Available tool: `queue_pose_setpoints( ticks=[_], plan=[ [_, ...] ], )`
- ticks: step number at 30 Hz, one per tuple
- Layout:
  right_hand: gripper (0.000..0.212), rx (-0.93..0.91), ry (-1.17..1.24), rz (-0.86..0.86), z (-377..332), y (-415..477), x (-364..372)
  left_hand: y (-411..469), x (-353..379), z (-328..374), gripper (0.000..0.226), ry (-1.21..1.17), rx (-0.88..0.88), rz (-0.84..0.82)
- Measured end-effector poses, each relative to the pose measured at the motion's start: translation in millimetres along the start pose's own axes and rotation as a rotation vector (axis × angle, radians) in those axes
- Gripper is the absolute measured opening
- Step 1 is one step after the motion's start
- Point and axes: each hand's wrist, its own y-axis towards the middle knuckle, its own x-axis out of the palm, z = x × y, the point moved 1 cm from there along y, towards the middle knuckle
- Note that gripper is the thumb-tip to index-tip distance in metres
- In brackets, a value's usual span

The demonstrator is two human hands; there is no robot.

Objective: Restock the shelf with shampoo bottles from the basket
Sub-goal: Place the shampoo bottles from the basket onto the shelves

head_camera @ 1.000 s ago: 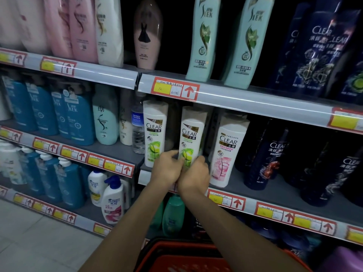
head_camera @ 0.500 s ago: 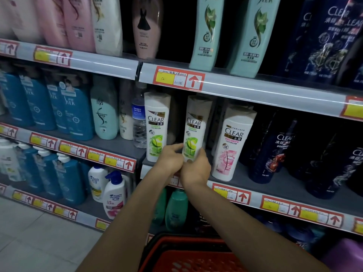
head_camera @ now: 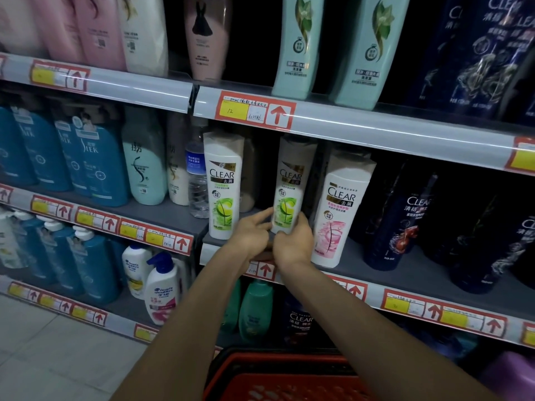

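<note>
1. Grey middle shelf [head_camera: 434, 273], L of the gap: white plastic green-label twin bottle [head_camera: 223, 186], upright in the front row.
2. L hand [head_camera: 252, 235]: forearm comes up from lower L, wrist abt level w/ the shelf edge. Index finger is stretched out w/ its tip on the task bottle's lower L side. The other fingers are loosely bent and wrap nothing, so it steadies rather than grips.
3. Red plastic mesh basket [head_camera: 278, 377]: bottom centre, under both arms. Contents not visible.
4. White plastic CLEAR shampoo bottle w/ green label [head_camera: 289, 183]: in the gap between the twin and the pink-label one, set back from the front row. Hands hide the base, so can't tell if it's fully down. Prob. rigid and glossy, so slippery. If full, fairly heavy. Tall and narrow, so tippy. Best held low, across the narrow sides.
5. R hand [head_camera: 292, 241]: forearm rises from lower R, fingers and thumb curled round the bottle's foot on its R side, a firm low hold.
6. White plastic pink-label bottle [head_camera: 338, 209]: just R of the R hand, easy to knock.
</note>
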Motion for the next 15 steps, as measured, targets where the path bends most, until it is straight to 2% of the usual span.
queue_pose_setpoints(
  ticks=[5, 8, 11, 13, 15],
  plan=[
    [0.053, 0.003, 0.002, -0.015, 0.2, -3.5, 0.8, -8.8, 1.5, 1.2, 0.072, 0.084, 0.045, -0.011],
    [0.065, 0.01, 0.046, -0.026, -2.8, -16.7, -2.2, -14.5, -3.5, -0.2, 0.065, 0.172, 0.086, 0.031],
    [0.073, 0.017, 0.047, -0.092, -5.2, -31.5, -6.6, -27.3, -22.0, -5.0, 0.04, 0.304, 0.266, 0.305],
    [0.07, -0.017, 0.008, -0.115, -10.7, -35.7, -6.8, -38.7, -38.4, -7.9, 0.032, 0.377, 0.368, 0.504],
    [0.062, -0.043, -0.053, -0.154, -18.9, -36.1, 0.6, -48.1, -52.6, -9.2, 0.027, 0.368, 0.404, 0.598]
  ],
)
